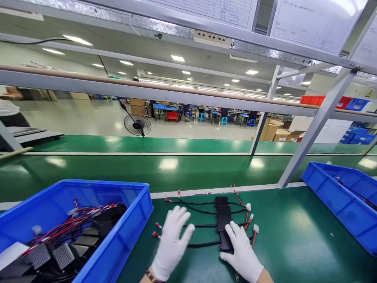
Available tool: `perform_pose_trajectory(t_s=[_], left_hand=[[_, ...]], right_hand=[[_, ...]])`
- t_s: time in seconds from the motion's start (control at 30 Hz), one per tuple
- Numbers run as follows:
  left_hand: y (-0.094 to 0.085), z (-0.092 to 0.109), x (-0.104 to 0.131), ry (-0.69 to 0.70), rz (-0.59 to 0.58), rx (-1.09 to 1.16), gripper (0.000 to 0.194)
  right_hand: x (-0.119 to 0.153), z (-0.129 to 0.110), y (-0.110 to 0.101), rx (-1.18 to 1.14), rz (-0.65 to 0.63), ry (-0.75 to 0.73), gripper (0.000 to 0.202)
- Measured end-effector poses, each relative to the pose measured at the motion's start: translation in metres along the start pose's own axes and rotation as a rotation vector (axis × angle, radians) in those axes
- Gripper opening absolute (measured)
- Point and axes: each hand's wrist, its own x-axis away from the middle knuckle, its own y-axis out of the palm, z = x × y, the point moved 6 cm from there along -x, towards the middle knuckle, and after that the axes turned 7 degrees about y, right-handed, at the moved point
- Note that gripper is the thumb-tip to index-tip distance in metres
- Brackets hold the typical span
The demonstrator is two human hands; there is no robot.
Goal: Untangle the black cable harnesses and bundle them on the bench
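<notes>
Your left hand (173, 245) is spread, gripping nothing, over the black cables (203, 244); your right hand (244, 253), also spread, seems to touch the black pieces (223, 214), already in one row on the green table (294, 232); wired parts (88, 237) remain in the left blue bin (125, 236)

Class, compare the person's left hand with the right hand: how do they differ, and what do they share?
The left hand is over the black cables; the right hand is at the black parts. A beaded bracelet shows at the left hand's wrist, none at the right hand's. The left hand's fingers slant up and rightward, the right hand's up and leftward. Both wear white gloves.
</notes>
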Motion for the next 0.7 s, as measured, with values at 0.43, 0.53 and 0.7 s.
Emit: perform_pose_trajectory(t_s=[0.43,0.53,0.7], left_hand=[[0.12,0.078,0.025,-0.188,-0.961,0.078,0.077],[0.117,0.071,0.002,-0.136,-0.865,0.063,0.059],[0.131,0.055,-0.031,-0.078,-0.828,0.011,0.059]], right_hand=[[0.013,0.015,-0.018,-0.001,0.026,-0.055,0.066],[0.0,0.008,-0.042,-0.013,0.09,-0.117,0.064],[-0.04,0.011,-0.055,-0.066,0.094,-0.187,0.062]])
